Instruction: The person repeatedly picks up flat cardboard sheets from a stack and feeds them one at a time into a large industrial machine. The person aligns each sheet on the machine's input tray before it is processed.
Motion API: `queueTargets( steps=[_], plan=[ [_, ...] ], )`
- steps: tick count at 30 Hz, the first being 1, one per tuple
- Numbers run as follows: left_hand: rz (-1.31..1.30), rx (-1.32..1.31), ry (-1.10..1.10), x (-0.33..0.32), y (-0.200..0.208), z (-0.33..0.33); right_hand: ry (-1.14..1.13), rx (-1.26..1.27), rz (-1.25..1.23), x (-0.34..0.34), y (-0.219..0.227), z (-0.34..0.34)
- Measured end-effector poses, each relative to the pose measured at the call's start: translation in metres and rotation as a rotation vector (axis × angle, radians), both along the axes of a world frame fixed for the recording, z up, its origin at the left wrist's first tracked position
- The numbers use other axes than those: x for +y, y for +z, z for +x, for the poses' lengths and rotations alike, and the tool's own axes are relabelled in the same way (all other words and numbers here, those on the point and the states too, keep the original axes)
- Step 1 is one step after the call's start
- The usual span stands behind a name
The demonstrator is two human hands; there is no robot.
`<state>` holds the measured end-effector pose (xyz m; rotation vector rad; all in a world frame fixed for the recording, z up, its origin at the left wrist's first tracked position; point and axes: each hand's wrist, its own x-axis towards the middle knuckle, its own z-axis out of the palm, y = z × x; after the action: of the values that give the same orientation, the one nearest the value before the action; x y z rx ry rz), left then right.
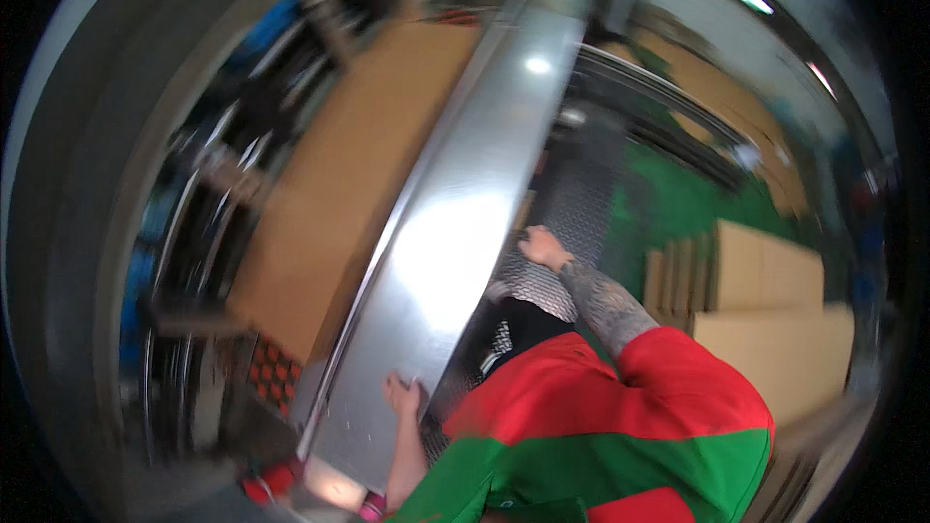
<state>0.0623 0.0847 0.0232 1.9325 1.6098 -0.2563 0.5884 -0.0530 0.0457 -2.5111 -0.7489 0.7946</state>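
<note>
The left hand (402, 394) rests on the near end of the metal bench (441, 232), fingers loosely spread and gripping nothing, perhaps for support. The right hand (544, 246), farther forward, curls beside the bench's right edge; whether it holds anything, I cannot tell. The bench stretches ahead of the left hand. Across it, left of both hands, a cardboard sheet (358, 174) runs alongside, seemingly for easy reach. Right of the right hand, card panels (770, 266) stand upright, likely to save room.

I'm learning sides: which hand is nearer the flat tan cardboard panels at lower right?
Right: the right hand is left of the panels; the left hand is farther off, at the long silver metal sheet.
</note>
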Motion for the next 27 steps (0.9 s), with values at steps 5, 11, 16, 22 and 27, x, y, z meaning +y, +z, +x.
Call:
queueTargets(
  steps=[5, 11, 16, 22, 27],
  plan=[
    [0.118, 0.123, -0.221, -0.018, -0.018, -0.030, -0.062, -0.052, -0.113, -0.156, -0.012, -0.068],
    [0.198, 0.191, -0.116, -0.022, -0.049, -0.014, -0.552, 0.451, -0.392, -0.338, -0.032, -0.220],
    [0.192, 0.337, -0.087, -0.022, -0.048, 0.009, -0.758, 0.489, -0.236, -0.408, -0.050, -0.279],
    [0.212, 0.403, -0.276, -0.005, -0.026, 0.065, -1.523, 0.475, 0.442, -0.432, -0.010, -0.316],
    [0.386, 0.269, -0.384, 0.013, -0.006, 0.164, -1.771, 0.534, 1.207, -0.439, 0.022, -0.299]
  ],
)
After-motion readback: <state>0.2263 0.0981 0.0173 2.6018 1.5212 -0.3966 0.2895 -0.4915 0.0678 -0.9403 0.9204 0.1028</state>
